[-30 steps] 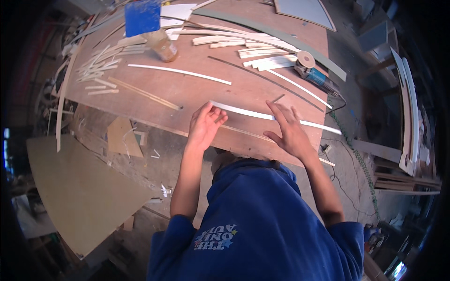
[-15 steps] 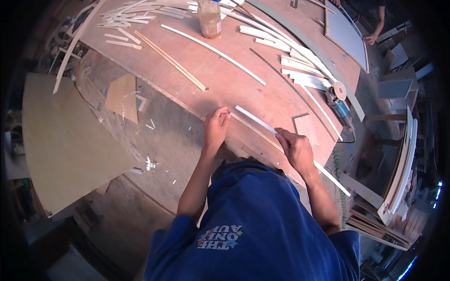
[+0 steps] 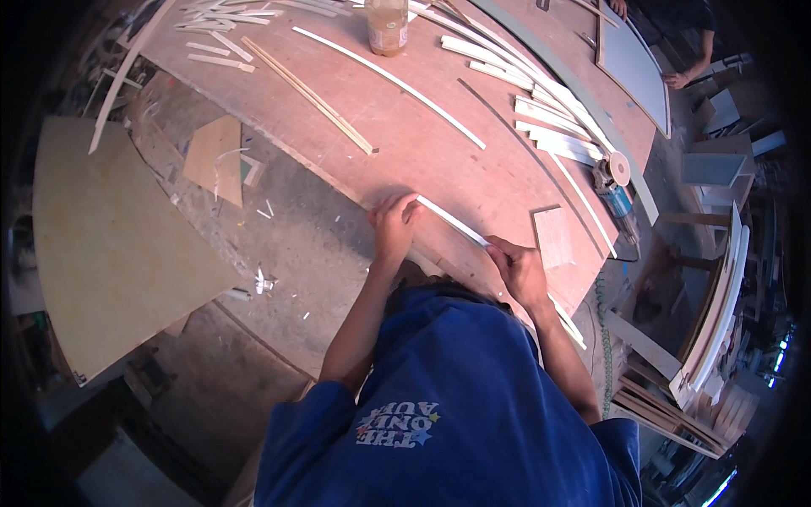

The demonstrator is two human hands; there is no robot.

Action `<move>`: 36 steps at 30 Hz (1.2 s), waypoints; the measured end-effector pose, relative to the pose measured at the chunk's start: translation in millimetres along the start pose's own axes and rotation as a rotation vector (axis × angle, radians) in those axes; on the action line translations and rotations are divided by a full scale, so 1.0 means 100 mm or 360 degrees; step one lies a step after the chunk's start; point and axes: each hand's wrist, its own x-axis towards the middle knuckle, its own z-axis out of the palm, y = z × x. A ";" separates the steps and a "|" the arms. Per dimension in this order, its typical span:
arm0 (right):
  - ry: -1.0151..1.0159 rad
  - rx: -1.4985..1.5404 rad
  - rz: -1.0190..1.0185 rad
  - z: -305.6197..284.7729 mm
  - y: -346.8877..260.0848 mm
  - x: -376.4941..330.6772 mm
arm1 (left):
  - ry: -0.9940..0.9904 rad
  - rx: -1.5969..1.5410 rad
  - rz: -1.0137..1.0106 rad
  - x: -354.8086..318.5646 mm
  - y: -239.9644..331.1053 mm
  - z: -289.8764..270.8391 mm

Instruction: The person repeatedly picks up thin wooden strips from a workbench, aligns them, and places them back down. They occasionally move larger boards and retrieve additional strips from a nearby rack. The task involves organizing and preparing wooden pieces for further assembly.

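Note:
Over the near edge of the pinkish worktable (image 3: 355, 182), my left hand (image 3: 394, 230) pinches one end of a thin white-faced strip (image 3: 454, 221). My right hand (image 3: 521, 272) grips the same strip farther along, with fingers curled around it. Past my right wrist, the strip's tail emerges, and two narrow edges show there side by side. Between the hands a pale wood edge runs along the white face, so it seems to be two strips laid together. My fingers hide where the ends meet.
An angle grinder (image 3: 617, 198) with a round disc lies at the right. Bundled white strips (image 3: 557, 144), a jar (image 3: 388, 29) and a long wooden strip pair (image 3: 308, 97) lie farther back. A small board (image 3: 553, 237) sits by my right hand. A co-worker's hand (image 3: 676, 80) touches a framed panel (image 3: 634, 72).
The white strip has slid left and down onto the wooden strip, so its end now meets my left fingers. Its tail beyond my right wrist has drawn in.

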 end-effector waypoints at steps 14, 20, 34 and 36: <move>-0.0030 -0.0296 0.0031 0.09 0.11 0.02 | -0.0031 0.0054 -0.0044 0.02 0.01 0.03; -0.0053 -0.0322 0.0046 0.13 0.21 -0.01 | -0.0040 0.0065 -0.0035 0.03 0.02 0.02; -0.0047 -0.0315 0.0159 0.18 0.09 -0.05 | 0.0032 0.0044 0.0029 0.05 0.01 0.01; -0.0038 -0.0280 0.0088 0.21 0.13 -0.04 | 0.0045 0.0037 0.0061 0.06 0.01 0.00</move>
